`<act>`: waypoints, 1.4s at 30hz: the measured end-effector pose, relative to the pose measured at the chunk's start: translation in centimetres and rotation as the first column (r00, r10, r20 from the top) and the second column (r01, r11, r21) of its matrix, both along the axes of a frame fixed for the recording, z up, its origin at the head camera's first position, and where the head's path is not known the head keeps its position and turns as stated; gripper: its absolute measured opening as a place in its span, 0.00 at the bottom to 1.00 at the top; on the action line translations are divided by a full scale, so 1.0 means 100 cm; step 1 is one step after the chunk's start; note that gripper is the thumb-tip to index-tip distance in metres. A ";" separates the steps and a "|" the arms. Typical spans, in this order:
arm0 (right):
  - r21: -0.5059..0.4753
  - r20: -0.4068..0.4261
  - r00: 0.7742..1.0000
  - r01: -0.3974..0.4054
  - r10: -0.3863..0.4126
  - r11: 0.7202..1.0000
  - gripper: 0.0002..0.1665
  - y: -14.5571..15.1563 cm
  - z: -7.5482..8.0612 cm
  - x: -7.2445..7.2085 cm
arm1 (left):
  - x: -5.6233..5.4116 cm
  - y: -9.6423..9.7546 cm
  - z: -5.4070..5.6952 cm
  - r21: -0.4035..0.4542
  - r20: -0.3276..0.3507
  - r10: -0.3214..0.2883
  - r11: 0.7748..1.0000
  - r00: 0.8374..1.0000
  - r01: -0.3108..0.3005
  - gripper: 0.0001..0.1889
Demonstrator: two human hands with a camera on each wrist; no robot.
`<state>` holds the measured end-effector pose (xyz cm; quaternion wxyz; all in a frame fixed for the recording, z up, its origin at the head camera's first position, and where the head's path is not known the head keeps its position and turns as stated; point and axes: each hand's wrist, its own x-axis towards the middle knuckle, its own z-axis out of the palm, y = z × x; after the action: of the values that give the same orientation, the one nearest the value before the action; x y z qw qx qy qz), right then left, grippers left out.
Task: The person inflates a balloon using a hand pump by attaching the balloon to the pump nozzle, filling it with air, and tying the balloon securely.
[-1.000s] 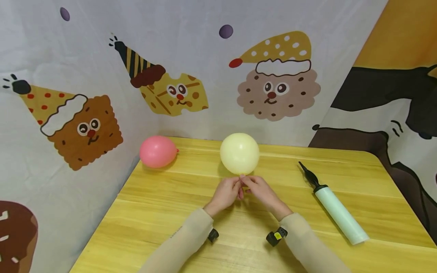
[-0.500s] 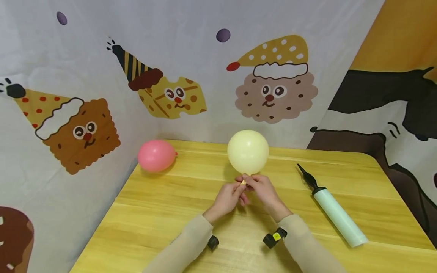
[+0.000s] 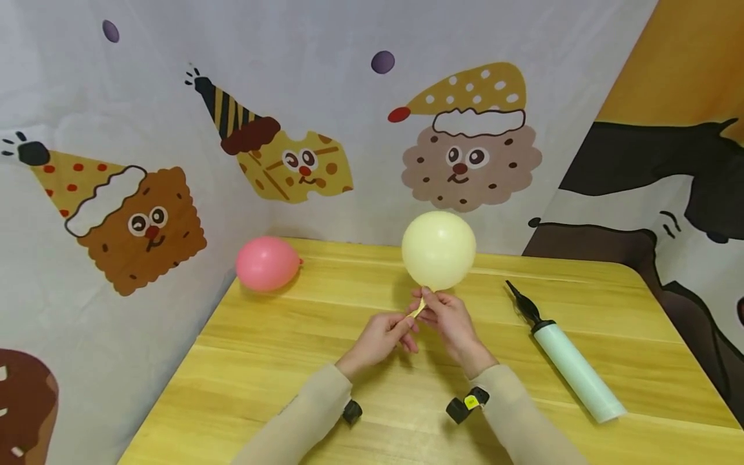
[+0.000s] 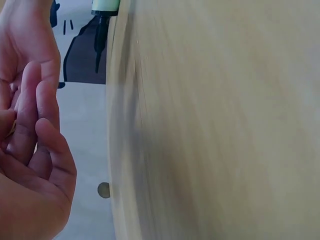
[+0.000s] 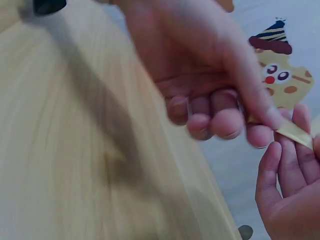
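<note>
A pale yellow inflated balloon (image 3: 438,248) stands above the table, its neck (image 3: 418,309) pointing down toward the person. My right hand (image 3: 450,323) pinches that neck just below the round body. The tail end of the neck is held between thumb and finger of my left hand (image 3: 380,336). In the right wrist view a stretched, flattened piece of the neck (image 5: 295,134) spans the two hands. The left wrist view shows both hands close together, with most of the neck hidden by fingers.
A pink balloon (image 3: 267,263) with its neck to the right lies at the table's back left. On the right side of the wooden table (image 3: 244,381) lies a mint-green hand pump (image 3: 578,371) with a black nozzle. A printed cloth (image 3: 325,45) hangs behind.
The yellow balloon has moved right and slightly up along with the right hand. My left hand has drawn down and away from the right, and more of the stretched neck shows between them.
</note>
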<state>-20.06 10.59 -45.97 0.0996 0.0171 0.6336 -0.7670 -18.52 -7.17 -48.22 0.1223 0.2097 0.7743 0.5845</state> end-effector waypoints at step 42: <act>0.941 -0.243 0.729 0.017 0.640 0.338 0.12 0.024 0.022 0.001 | -0.010 0.006 0.030 -0.654 -0.756 -0.432 0.531 0.491 -0.540 0.26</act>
<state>-20.00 12.94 -43.81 0.0302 -0.2981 0.9269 -0.2263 -19.56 -6.60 -45.24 -0.2226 0.3559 0.9059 -0.0564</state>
